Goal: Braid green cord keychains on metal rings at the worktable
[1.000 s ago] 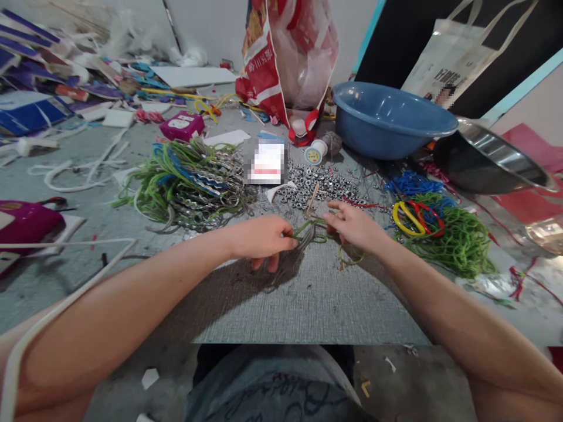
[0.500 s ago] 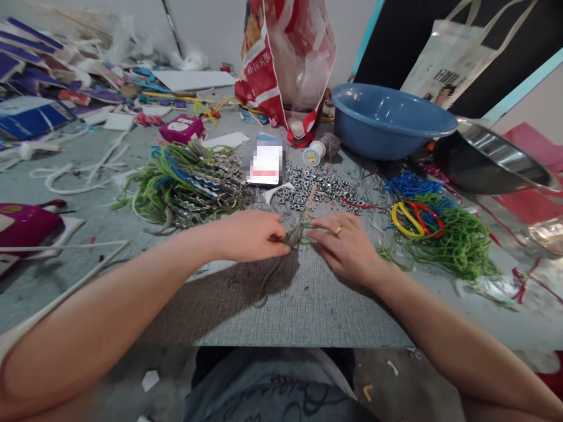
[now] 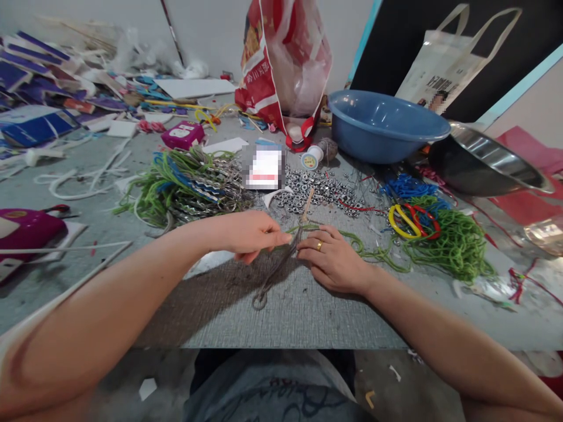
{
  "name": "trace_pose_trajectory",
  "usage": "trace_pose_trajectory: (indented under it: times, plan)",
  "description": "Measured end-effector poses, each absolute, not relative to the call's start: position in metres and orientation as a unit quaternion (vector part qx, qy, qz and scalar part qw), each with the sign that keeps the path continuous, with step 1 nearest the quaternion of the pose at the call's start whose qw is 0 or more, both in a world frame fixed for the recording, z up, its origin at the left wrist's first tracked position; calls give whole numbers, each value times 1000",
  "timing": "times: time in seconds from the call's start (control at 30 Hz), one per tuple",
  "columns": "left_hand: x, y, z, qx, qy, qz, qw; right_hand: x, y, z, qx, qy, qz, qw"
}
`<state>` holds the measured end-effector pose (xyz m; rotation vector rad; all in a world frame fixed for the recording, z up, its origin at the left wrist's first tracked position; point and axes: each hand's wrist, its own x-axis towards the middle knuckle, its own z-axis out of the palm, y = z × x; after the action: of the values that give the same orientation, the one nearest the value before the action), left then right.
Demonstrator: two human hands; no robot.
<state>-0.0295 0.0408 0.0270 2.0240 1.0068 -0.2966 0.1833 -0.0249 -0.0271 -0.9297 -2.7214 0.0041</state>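
My left hand (image 3: 253, 234) is closed, thumb and forefinger pinched on a thin green cord (image 3: 310, 226) just above the table. Opposite it, my right hand (image 3: 332, 258), with a ring on one finger, bends its fingers together over a bundle of grey cords (image 3: 281, 264); its thumb is hidden. The grey cords trail toward me and end in a loop on the tabletop. At their far end a pale tan strip (image 3: 308, 204) points away from me. Beyond my right hand, the green cord snakes rightward across the table.
Metal nuts or beads (image 3: 321, 190) lie scattered ahead, near a phone (image 3: 264, 167) and a thread spool (image 3: 312, 157). Green braided cords (image 3: 189, 181) are heaped at left; scissors (image 3: 404, 221) and a green cord pile (image 3: 461, 243) at right. A blue basin (image 3: 387, 129) stands behind.
My right hand has come down and toward me, flatter over the grey cords. My left hand's fingers have shifted into a pinch. More of the green cord and the grey loop now shows.
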Motion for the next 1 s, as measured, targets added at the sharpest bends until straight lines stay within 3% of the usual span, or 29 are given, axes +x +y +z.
trace_pose_trajectory:
  times: [0.23, 0.47, 0.73, 0.9, 1.0]
  plan:
    - [-29, 38, 34, 833, 397, -158, 350, 179, -28, -29, -324, -941, -44, 89]
    - [-30, 37, 36, 812, 398, -154, 399, 174, -27, -29, -322, -942, -70, 67]
    - [-23, 39, 34, 817, 482, -186, 255, 174, -30, -31, -299, -945, -42, 129]
    - [-19, 36, 35, 814, 486, -222, 226, 169, -33, -30, -247, -967, -11, 64]
    - [-22, 37, 35, 810, 501, -230, 201, 171, -33, -27, -242, -967, 22, 78]
